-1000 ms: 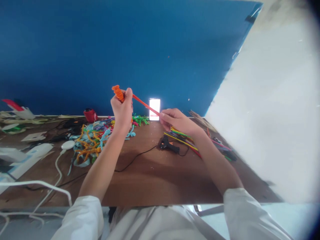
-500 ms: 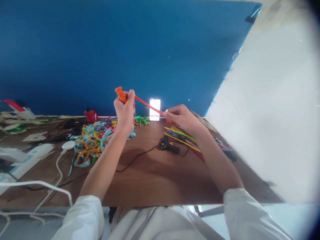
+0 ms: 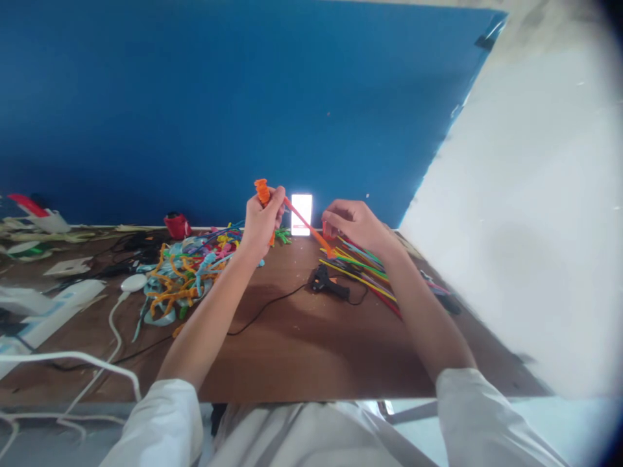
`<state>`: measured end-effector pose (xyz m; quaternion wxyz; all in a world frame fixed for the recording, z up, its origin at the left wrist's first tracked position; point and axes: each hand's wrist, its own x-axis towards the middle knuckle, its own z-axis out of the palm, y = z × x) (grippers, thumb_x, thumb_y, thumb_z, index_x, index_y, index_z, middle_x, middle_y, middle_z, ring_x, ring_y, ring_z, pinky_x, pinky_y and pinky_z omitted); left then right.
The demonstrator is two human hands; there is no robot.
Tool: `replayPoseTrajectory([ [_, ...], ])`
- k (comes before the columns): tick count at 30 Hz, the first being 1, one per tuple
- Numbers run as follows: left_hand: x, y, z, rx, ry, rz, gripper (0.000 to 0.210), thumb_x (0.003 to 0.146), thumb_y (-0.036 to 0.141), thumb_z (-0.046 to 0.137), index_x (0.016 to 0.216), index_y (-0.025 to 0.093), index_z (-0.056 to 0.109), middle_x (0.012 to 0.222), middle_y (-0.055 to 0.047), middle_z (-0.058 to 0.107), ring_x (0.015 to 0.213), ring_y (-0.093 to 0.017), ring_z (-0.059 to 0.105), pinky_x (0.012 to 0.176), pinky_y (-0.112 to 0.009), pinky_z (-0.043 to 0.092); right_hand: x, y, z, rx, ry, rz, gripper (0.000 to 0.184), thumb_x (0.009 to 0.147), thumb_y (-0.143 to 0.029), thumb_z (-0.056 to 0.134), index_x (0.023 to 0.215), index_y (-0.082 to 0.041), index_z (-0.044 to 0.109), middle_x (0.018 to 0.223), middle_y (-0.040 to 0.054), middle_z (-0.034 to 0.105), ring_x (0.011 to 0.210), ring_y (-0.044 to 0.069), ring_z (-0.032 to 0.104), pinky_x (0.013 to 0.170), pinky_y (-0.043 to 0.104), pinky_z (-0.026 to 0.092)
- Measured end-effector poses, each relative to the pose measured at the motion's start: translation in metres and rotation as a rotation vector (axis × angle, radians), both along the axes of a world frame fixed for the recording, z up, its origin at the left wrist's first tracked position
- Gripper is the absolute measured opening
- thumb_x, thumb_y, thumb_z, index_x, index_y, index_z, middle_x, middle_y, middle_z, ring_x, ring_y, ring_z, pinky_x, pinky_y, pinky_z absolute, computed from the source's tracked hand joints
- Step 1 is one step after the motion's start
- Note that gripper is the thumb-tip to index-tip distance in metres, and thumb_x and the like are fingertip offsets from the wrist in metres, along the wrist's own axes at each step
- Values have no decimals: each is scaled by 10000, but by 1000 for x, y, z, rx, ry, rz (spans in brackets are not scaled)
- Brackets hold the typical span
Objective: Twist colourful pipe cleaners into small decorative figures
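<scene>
My left hand [image 3: 263, 217] is closed around an orange fuzzy coiled stem [image 3: 262, 190], which looks like wound pipe cleaner and sticks out above the fist. From its thumb and forefinger an orange-red ribbon [image 3: 304, 222] slants down to the right, slack, with a fold or bend low down. My right hand [image 3: 357, 224] is beside the ribbon's far part, fingers curled and thumb against forefinger. A bit of red shows just under those fingertips, apparently the same ribbon. The lower part of the coiled stem is mostly hidden by my left hand.
A black glue gun [image 3: 331, 283] lies below the hands, its cord running left. Loose pipe cleaners [image 3: 363, 272] lie on the right, a tangled colourful pile [image 3: 182, 279] on the left. A lit phone [image 3: 301, 214] leans against the blue wall. A power strip [image 3: 53, 311] sits far left.
My left hand has moved right, towards my right hand, with the coiled stem. The ribbon, taut before, now sags between the hands. My right fingers are more curled.
</scene>
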<state>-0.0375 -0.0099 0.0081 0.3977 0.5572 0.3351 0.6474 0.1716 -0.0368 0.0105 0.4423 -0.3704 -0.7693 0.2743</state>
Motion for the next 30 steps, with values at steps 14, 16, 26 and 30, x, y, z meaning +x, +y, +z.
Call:
replayPoseTrajectory([
  [14,9,-4,-6,72,26,0,316,870,443,650,735,187,524,565,59,468,391,-32,361,371,-201,258,-18,-6,-5,-39,-116,77,261,892,-434,637,901,-176,675,795,21,700,681,129,584,639,276,428],
  [16,9,-4,-6,63,14,-10,311,879,427,644,733,187,511,555,65,441,391,-30,345,371,-200,245,-20,-5,-6,-49,-115,97,231,891,-408,637,894,-179,668,795,23,704,680,133,594,642,280,434],
  [26,14,-8,-7,-94,113,-287,190,855,288,571,951,241,414,582,106,379,409,-44,327,418,-185,244,-6,1,-3,-19,162,-85,265,883,-448,648,845,-187,622,661,10,688,585,132,623,588,262,475],
  [30,14,-7,-15,-76,169,-499,234,798,240,528,933,262,338,616,104,480,422,-66,398,448,-197,312,-1,6,-5,-2,199,-123,319,862,-516,653,837,-201,606,652,15,696,538,138,614,523,258,462],
])
